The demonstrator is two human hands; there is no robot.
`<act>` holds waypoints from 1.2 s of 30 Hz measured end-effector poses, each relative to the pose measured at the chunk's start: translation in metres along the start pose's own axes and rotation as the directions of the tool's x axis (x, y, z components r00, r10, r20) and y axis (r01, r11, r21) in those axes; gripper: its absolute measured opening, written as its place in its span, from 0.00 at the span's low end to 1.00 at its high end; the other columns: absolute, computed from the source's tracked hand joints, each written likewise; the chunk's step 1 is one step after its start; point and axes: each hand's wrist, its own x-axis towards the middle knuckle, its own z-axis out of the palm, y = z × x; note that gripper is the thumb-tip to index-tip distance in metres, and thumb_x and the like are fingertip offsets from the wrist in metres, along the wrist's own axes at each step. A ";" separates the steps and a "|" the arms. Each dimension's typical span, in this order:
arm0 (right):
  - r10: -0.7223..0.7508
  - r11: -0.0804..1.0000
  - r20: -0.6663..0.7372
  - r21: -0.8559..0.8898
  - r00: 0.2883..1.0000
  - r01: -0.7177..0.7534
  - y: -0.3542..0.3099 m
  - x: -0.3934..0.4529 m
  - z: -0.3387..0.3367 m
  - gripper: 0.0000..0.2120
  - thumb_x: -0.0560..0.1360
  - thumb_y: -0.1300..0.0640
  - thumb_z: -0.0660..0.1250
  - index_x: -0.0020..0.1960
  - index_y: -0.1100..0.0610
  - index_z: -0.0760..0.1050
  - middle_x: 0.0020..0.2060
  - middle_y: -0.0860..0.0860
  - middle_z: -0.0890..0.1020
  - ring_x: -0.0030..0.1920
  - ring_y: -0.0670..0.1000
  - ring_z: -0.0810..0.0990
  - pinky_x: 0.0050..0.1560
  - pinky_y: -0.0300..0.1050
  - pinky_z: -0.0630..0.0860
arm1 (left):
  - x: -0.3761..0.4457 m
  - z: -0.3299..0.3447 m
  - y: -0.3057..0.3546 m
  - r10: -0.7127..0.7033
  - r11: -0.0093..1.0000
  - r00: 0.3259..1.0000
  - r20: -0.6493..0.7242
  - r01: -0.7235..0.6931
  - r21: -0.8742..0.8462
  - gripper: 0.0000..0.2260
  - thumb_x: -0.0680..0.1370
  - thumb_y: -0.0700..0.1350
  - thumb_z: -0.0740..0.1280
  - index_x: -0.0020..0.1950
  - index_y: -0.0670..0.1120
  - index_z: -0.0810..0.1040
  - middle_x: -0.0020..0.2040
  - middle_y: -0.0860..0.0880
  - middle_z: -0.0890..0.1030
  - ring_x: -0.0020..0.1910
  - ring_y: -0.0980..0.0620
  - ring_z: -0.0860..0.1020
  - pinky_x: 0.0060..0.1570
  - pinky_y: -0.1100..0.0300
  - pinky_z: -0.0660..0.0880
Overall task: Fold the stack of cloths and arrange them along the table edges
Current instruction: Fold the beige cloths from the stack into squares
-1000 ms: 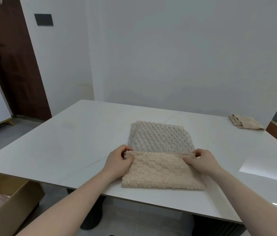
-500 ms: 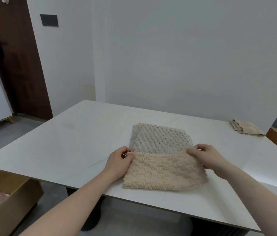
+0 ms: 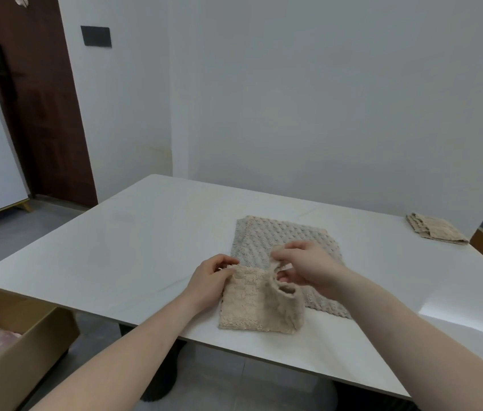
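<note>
White counter [image 3: 115,256] under me, my left hand [image 3: 209,278] pins the beige cloth [image 3: 249,307] near the front edge while my right hand [image 3: 305,271] pinches its raised end; I should match corners before pressing flat.

Both hands' fingers [image 3: 281,253] curled, pinching.

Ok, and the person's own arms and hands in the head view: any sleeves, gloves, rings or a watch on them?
None that shows. Both forearms are bare from the bottom edge of the frame up to the wrists, with no sleeve in view. The left hand and right hand wear no gloves, and no watch, bracelet or ring is visible. The fingernails look short and plain, though they are too small to judge closely.
</note>
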 end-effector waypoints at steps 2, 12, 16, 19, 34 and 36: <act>-0.007 1.000 -0.017 -0.020 1.000 0.006 0.002 0.006 0.019 0.13 0.76 0.59 0.73 0.58 0.63 0.78 0.41 0.57 0.84 0.31 0.51 0.85 0.32 0.40 0.80 | 0.001 -0.002 0.000 -0.004 1.000 1.000 0.011 0.004 -0.024 0.09 0.80 0.43 0.68 0.53 0.55 0.85 0.44 0.56 0.82 0.43 0.57 0.79 0.44 0.61 0.73; 0.016 0.998 0.024 0.061 1.000 -0.018 0.023 0.010 0.057 0.12 0.77 0.60 0.73 0.59 0.60 0.78 0.50 0.61 0.86 0.44 0.57 0.89 0.48 0.55 0.87 | 0.000 -0.003 0.007 -0.031 0.990 0.998 0.046 0.037 -0.133 0.19 0.69 0.44 0.57 0.52 0.48 0.84 0.43 0.49 0.83 0.42 0.53 0.78 0.44 0.59 0.73; -0.124 0.992 -0.124 0.020 0.985 0.128 0.032 -0.007 0.040 0.06 0.78 0.61 0.71 0.54 0.56 0.81 0.49 0.55 0.86 0.41 0.51 0.88 0.39 0.45 0.84 | 0.002 -0.002 0.004 -0.030 0.998 0.998 0.053 0.033 -0.059 0.14 0.74 0.52 0.62 0.54 0.53 0.84 0.46 0.52 0.84 0.45 0.53 0.80 0.47 0.56 0.75; -0.270 0.959 -0.205 -0.150 0.941 0.242 0.048 -0.021 0.029 0.06 0.76 0.62 0.70 0.50 0.52 0.82 0.44 0.49 0.86 0.36 0.51 0.86 0.33 0.43 0.81 | 0.002 -0.001 0.000 -0.003 0.999 0.999 0.046 0.002 0.035 0.12 0.73 0.53 0.71 0.56 0.57 0.82 0.47 0.53 0.83 0.44 0.56 0.79 0.49 0.60 0.76; -0.381 0.919 -0.345 -0.247 0.858 0.308 0.074 -0.012 0.027 0.10 0.75 0.56 0.73 0.54 0.44 0.79 0.48 0.42 0.84 0.36 0.42 0.81 0.38 0.37 0.78 | -0.003 0.001 0.002 0.019 0.999 1.000 0.020 -0.020 0.031 0.14 0.72 0.44 0.71 0.55 0.59 0.83 0.53 0.52 0.84 0.47 0.52 0.80 0.58 0.50 0.78; -0.323 0.939 -0.353 -0.238 0.878 0.249 0.078 -0.005 0.017 0.16 0.75 0.52 0.73 0.61 0.44 0.76 0.54 0.39 0.81 0.41 0.41 0.81 0.45 0.40 0.79 | -0.004 0.000 0.003 0.017 1.000 1.000 0.021 -0.017 0.012 0.15 0.72 0.42 0.70 0.55 0.58 0.83 0.54 0.52 0.85 0.51 0.48 0.81 0.60 0.48 0.78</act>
